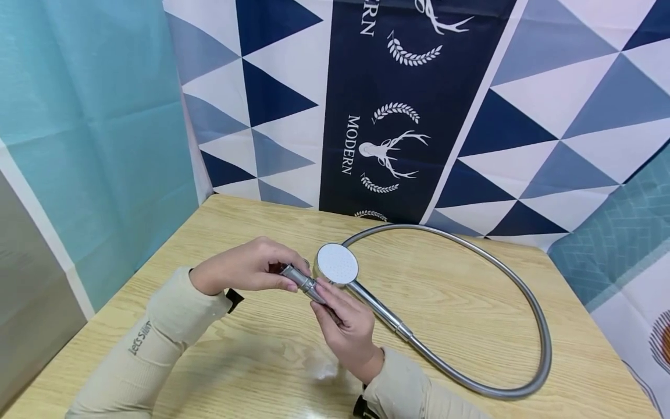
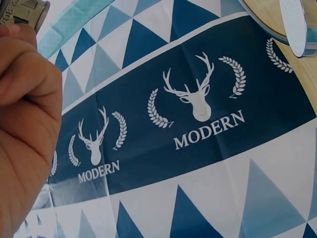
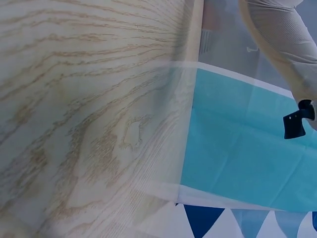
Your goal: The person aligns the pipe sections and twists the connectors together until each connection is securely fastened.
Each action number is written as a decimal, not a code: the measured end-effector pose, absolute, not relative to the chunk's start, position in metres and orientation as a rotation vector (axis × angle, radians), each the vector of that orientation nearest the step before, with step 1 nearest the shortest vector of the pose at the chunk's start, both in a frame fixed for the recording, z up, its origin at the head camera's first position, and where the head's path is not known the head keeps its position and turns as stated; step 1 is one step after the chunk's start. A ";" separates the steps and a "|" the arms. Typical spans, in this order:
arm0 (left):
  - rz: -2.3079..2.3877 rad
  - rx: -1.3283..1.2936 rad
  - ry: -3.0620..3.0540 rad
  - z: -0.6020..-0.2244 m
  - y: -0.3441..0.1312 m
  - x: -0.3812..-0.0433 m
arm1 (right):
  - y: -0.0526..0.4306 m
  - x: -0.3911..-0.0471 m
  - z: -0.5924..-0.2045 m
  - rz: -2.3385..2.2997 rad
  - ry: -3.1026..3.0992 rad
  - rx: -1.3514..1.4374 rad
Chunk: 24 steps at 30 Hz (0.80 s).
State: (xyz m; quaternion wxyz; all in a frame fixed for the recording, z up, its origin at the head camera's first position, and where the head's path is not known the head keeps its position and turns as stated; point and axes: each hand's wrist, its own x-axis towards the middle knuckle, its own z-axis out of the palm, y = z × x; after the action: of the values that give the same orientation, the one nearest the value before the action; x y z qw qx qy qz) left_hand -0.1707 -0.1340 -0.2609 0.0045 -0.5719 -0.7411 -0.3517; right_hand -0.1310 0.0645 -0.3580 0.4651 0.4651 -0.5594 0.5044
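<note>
In the head view, both hands are on a grey metal fitting (image 1: 299,277) with a ringed, cylindrical body, held just above the table. My left hand (image 1: 243,266) grips its upper left end between thumb and fingers. The right hand (image 1: 349,326) pinches the lower right part, its fingers covering much of that end. In the left wrist view, the curled left hand (image 2: 25,114) holds the fitting (image 2: 24,11), where engraved digits show. The right wrist view shows neither the right hand nor the fitting. Close behind the hands lies a handheld shower head (image 1: 337,265) with a white face.
A silver shower hose (image 1: 528,297) runs from the shower head's handle in a wide loop over the right side of the wooden table (image 1: 251,349). Patterned cloth (image 1: 282,105) hangs along the back, with teal cloth (image 1: 104,116) at the left.
</note>
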 end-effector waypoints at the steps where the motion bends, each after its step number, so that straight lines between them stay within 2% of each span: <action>1: -1.099 -1.793 -2.329 -0.261 -0.134 -0.171 | 0.065 -0.131 -0.358 1.236 -1.387 1.136; 24: -1.127 -1.805 -2.366 -0.264 -0.132 -0.175 | 0.069 -0.127 -0.360 1.274 -1.536 1.090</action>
State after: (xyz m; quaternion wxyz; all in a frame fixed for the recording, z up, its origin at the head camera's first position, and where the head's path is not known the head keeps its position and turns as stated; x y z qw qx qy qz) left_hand -0.1749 -0.1321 -0.2644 -0.0207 -0.5671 -0.7433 -0.3541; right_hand -0.1267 0.0686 -0.3597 0.4202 0.4349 -0.6130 0.5085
